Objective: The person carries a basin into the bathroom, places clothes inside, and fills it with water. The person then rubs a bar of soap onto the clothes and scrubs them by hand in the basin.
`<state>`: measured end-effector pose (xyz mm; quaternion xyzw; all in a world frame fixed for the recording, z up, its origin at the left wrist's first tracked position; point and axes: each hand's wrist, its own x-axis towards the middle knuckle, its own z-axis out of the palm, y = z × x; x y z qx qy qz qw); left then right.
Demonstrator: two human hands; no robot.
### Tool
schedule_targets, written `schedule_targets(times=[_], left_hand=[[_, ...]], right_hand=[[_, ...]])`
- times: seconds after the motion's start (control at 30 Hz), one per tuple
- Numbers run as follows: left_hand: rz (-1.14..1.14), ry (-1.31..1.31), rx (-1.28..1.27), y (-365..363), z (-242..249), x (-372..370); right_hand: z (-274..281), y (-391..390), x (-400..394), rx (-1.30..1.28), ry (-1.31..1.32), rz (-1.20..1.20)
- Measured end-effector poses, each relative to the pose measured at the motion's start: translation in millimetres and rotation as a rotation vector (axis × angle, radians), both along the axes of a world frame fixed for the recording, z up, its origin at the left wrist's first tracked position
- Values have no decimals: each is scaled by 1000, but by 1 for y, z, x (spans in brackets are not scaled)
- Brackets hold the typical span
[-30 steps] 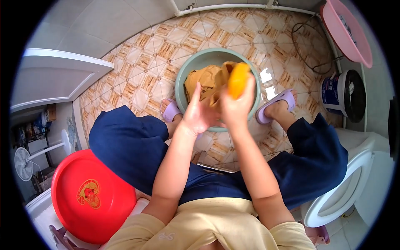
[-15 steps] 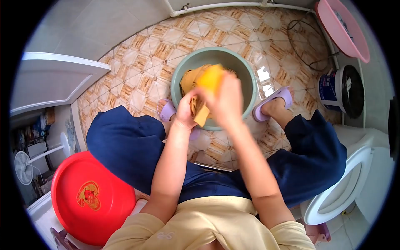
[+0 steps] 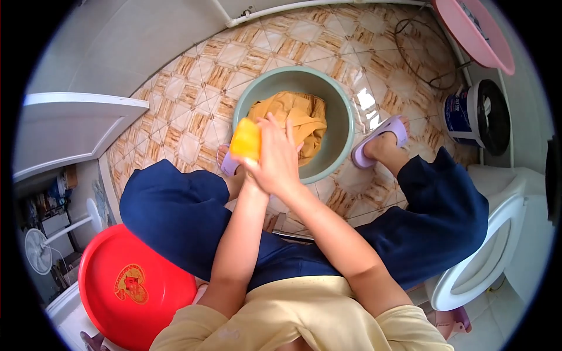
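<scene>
A yellow bar that looks like laundry soap is in my right hand, between the thumb and the fingers. The right hand crosses over my left hand, whose fingers are mostly hidden beneath it, so its grip does not show. Both hands are over the near left side of a grey-green basin on the floor. Inside the basin lies a crumpled mustard-yellow cloth garment, just beyond the right fingertips; part of it is covered by the hands.
My feet in lilac slippers flank the basin. At left are a red basin and a white door. A toilet, a bucket, a pink basin and a hose are at right.
The right hand has moved left and crossed over the left hand, carrying the soap to the basin's left side. More of the garment now shows; the strip hanging over the near rim is out of sight.
</scene>
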<state>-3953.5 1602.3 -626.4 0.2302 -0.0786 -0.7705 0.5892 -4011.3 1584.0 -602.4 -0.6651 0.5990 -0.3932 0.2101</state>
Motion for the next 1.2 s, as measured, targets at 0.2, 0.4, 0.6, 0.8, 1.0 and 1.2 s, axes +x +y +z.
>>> schedule_targets(times=[0.2,0.4,0.6,0.8,1.0,1.2], left_hand=[[-27,-599,311,-7,-5,-3],[-301,259,91,-23,-9,49],[65,-16,174,-29,75,52],[-70,357,106,-27,41,53],[70,265,-34,2,32,88],[13,423,-145,-4,87,50]], right_hand=[[-26,-40,-41,422,-128,-171],[-110,-2,-30,518,-287,-344],[-115,-1,-45,640,-315,-440],[1,-10,1,91,-988,85],[-84,25,4,544,-219,183],[-95,-2,-41,661,-383,93]])
